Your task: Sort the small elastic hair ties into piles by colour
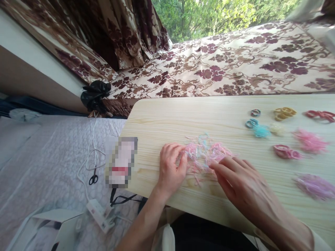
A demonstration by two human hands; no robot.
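A loose pile of thin, small elastic bands, mostly pink with some pale blue, is spread on the wooden table. At its left edge, my left hand has its fingers curled and the thumb close to the fingertips. My right hand reaches in from the right, thumb and fingers pinched together at the pile. Its fingertips are slightly blurred. What either pinch holds is too small to make out.
Right on the table lie a turquoise bunch, a pink bunch, a purple bunch and yellow hair ties. A pixelated object rests at the left edge. Scissors and a power strip lie on the bed.
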